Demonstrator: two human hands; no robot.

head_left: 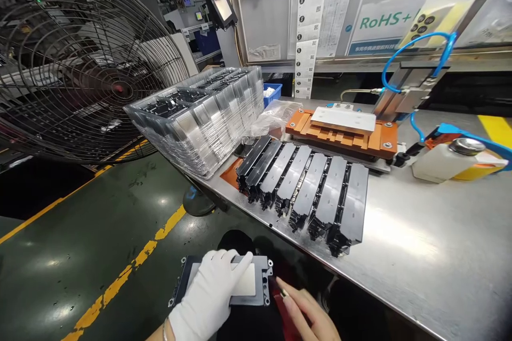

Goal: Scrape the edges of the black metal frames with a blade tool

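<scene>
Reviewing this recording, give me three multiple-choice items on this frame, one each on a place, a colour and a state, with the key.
1. What is the left hand lying on?
A. A stack of clear plastic trays
B. A black part with a metal frame and a white pad
C. A blue bin

2. What colour is the block under the white plate on the steel table?
A. Blue
B. Green
C. Orange

3. What state is the right hand in?
A. Bare
B. White-gloved
C. Out of view

1: B, the white glove lies across the part.
2: C, orange shows around the plate.
3: A, its fingers show no glove.
</scene>
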